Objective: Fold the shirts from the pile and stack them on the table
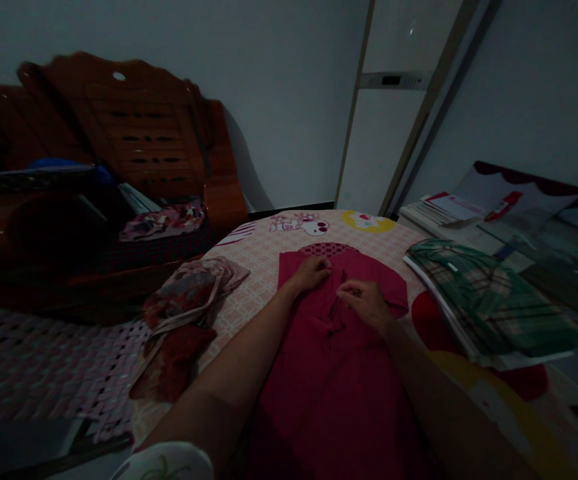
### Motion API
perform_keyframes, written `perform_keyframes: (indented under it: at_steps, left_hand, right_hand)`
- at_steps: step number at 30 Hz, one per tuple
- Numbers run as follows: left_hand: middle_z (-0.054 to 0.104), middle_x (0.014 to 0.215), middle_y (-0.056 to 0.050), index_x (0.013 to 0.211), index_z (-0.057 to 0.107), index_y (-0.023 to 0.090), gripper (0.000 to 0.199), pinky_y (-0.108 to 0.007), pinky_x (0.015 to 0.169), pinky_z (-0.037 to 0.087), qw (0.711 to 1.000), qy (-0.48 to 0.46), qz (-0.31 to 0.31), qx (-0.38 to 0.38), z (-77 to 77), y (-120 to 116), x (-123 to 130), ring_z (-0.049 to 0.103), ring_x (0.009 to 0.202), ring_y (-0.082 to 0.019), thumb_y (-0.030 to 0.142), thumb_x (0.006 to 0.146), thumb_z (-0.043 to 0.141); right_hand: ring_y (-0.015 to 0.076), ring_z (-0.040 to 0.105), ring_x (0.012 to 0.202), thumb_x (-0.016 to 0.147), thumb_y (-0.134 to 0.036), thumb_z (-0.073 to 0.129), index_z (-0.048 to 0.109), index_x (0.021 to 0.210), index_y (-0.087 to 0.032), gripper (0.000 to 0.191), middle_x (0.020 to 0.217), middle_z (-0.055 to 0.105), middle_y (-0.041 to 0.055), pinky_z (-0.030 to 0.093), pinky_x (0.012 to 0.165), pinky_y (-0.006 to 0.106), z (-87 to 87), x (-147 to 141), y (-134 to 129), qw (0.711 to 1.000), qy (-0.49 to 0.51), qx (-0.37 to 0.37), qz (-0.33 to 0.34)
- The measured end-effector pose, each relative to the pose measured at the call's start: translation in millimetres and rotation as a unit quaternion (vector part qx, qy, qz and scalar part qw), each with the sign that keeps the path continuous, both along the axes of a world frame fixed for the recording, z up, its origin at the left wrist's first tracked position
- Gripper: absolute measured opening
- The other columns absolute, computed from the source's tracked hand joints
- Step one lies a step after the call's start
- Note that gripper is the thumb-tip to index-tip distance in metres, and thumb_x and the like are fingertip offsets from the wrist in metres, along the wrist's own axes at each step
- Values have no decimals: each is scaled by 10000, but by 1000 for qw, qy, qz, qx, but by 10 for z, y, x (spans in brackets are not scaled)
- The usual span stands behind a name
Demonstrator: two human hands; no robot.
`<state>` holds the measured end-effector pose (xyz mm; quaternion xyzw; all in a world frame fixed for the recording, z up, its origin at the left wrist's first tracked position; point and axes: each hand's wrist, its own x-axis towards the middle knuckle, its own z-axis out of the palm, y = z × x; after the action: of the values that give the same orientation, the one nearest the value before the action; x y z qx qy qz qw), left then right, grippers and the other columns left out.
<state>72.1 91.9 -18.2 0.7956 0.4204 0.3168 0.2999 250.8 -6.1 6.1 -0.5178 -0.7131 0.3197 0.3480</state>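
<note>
A deep pink garment [336,387], dress-like, lies spread over the round table and runs down toward me. Near its upper part a slit-like opening [335,307] shows as a dark line with puckered cloth at its lower end. Just left of the slit, my left hand [313,272] is closed with curled fingers at the cloth. My right hand [363,299] pinches at the slit's right side, thumb against fingers. Both hands seem to grip the garment's fabric, though the dim light blurs the fingertips.
The patterned tablecloth [253,260] covers the table. To the left lies a crumpled floral cloth [183,307]; to the right, green plaid folded fabric [489,293]. A wooden chair [143,127] and a tall white cabinet-like unit [383,133] stand behind. Papers [453,208] lie at the right.
</note>
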Motion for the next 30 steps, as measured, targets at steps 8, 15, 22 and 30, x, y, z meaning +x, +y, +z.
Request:
perform_keyframes:
  at_steps: [8, 15, 22, 30]
  left_hand:
    - [574, 733, 15, 780, 567, 147, 33, -221, 627, 374, 994, -99, -20, -44, -40, 15, 1, 504, 678, -113, 129, 760, 587]
    - [563, 731, 16, 777, 556, 151, 36, -222, 625, 375, 994, -102, -14, -42, -67, 26, 5, 489, 673, -113, 149, 770, 591]
    - [587, 774, -3, 824, 544, 163, 14, -244, 647, 394, 998, -51, 20, 9, -37, -5, 17, 511, 699, -134, 162, 816, 556]
    - [673, 962, -75, 1004, 557, 204, 121, -309, 750, 441, 986, 139, 68, 68, 92, -207, 107, 621, 878, -225, 226, 907, 488]
  right_hand:
    - [80, 475, 418, 882, -446, 507, 586, 549, -154, 449, 466, 562, 5, 297, 424, 192, 315, -42, -138, 955, -152, -177, 183]
    - [70, 475, 380, 751, -409, 678, 650, 692, -149, 268, 479, 566, -34, 311, 370, 163, 219, -68, -183, 936, -53, -291, 190]
    - [58, 459, 366, 698, -409, 721, 643, 682, -142, 278, 471, 577, -36, 321, 367, 158, 305, -52, -197, 924, -11, -313, 218]
    - [58, 440, 377, 706, -255, 662, 623, 580, -142, 174, 436, 540, -36, 259, 374, 155, 322, -127, -277, 916, -126, -295, 240]
